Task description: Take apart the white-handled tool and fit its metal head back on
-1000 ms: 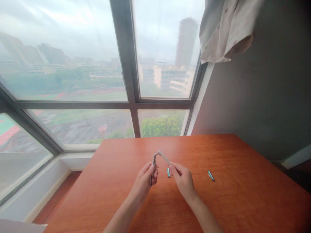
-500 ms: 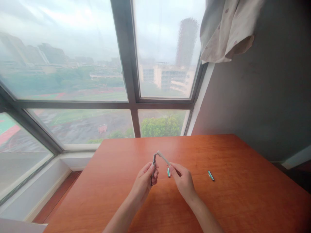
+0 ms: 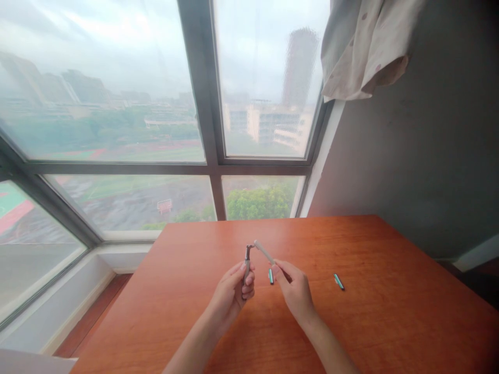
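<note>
My left hand [image 3: 233,291] is closed round the grey metal handle of a razor [image 3: 247,262], holding it upright above the table. My right hand [image 3: 295,290] pinches a pale, flat razor head [image 3: 264,252] at its near end; the far end of the head meets the top of the handle. A small teal blade cartridge [image 3: 270,276] lies on the wood between my two hands. A second teal cartridge [image 3: 338,281] lies to the right of my right hand.
The orange-brown wooden table [image 3: 390,322] runs up to a large window with dark frames [image 3: 212,166]. A grey wall [image 3: 429,156] stands on the right, with pale spotted cloth [image 3: 362,47] hanging at its top. A white sill ledge [image 3: 50,306] lies at the left.
My left hand has drawn slightly back toward me, and the razor handle now stands more upright. The right hand and the two cartridges have barely moved.
</note>
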{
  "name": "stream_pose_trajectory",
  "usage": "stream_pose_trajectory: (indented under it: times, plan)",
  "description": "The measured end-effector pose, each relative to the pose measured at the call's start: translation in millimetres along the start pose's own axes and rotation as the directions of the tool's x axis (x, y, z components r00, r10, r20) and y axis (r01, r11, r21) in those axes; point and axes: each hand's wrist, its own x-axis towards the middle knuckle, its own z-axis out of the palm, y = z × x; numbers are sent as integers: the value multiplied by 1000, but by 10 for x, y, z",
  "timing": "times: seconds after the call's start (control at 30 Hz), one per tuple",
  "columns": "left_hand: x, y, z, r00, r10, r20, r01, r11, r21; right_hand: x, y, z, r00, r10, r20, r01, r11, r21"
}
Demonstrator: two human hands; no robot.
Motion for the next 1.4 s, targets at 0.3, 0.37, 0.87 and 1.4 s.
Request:
stream_pose_trajectory:
  times: [0.3, 0.37, 0.87, 1.4]
  plan:
    - [2, -13, 25, 997, 26, -75, -18, 993, 113, 6, -23, -5, 999, -30, 21, 31, 998, -62]
    - [-1, -10, 31, 996, 34, -87, -22, 991, 130, 8, -21, -4, 999, -41, 22, 42, 998, -56]
    - [-2, -18, 42, 995, 54, -89, -41, 989, 141, 7, 1, -7, 998, -8, 55, 10, 999, -32]
    - [0, -19, 44, 996, 53, -73, -43, 990, 136, -1, 26, 10, 998, 6, 55, -7, 1000, 20]
